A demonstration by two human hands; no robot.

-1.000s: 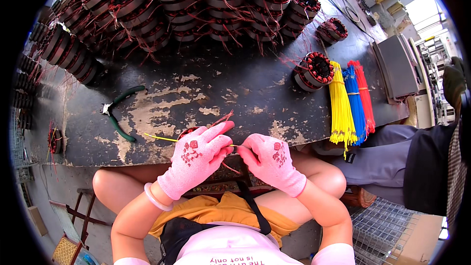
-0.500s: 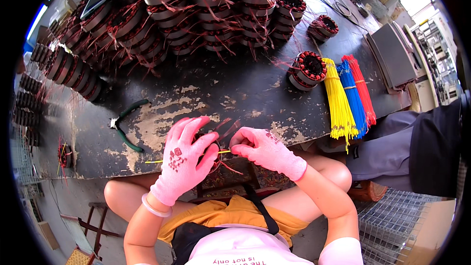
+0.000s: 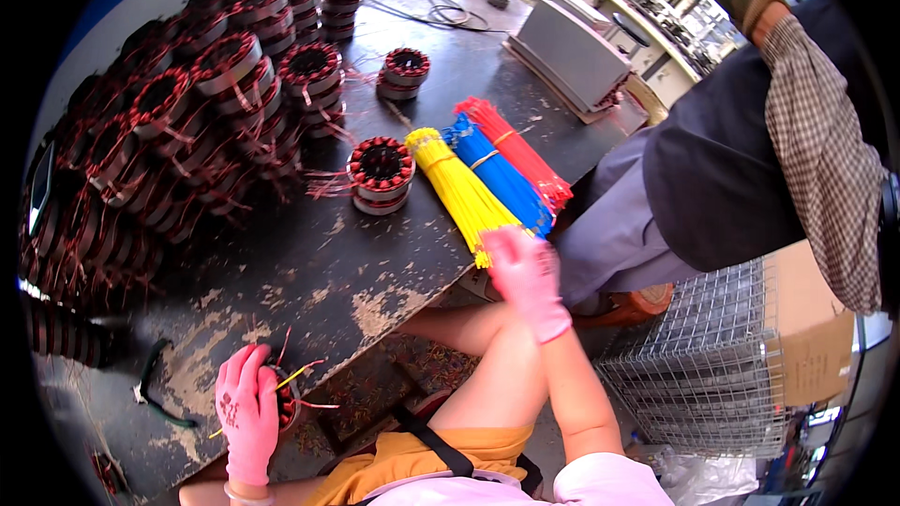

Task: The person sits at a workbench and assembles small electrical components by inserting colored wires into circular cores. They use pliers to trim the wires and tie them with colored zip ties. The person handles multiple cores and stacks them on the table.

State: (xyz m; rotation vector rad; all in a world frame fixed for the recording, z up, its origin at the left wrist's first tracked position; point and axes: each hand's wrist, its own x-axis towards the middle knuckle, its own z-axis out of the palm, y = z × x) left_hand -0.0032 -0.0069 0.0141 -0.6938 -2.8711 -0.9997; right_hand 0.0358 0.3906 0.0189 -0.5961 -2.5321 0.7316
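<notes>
My left hand (image 3: 246,409), in a pink glove, is wrapped round a motor stator (image 3: 289,401) at the table's front edge. A yellow wire (image 3: 298,375) sticks out of that stator, along with thin reddish leads; the hand covers much of its body. Over at the wire bundles, my pink-gloved right hand (image 3: 527,276) reaches the near ends of the yellow wire bundle (image 3: 459,192) and the blue wire bundle (image 3: 502,178). Its fingers are blurred, so their grip cannot be made out. Beyond the blue lies a red wire bundle (image 3: 516,150).
Stacked stators (image 3: 225,66) crowd the left and back of the dark worn table (image 3: 375,267). A single stator (image 3: 381,173) stands beside the yellow bundle. Green-handled pliers (image 3: 155,384) lie at left. Another person (image 3: 712,169) is close on the right, above a wire-mesh cage (image 3: 703,365).
The view has swung right. My right hand has left the held stator and moved right to the wire bundles. My left hand still keeps the stator with the yellow wire.
</notes>
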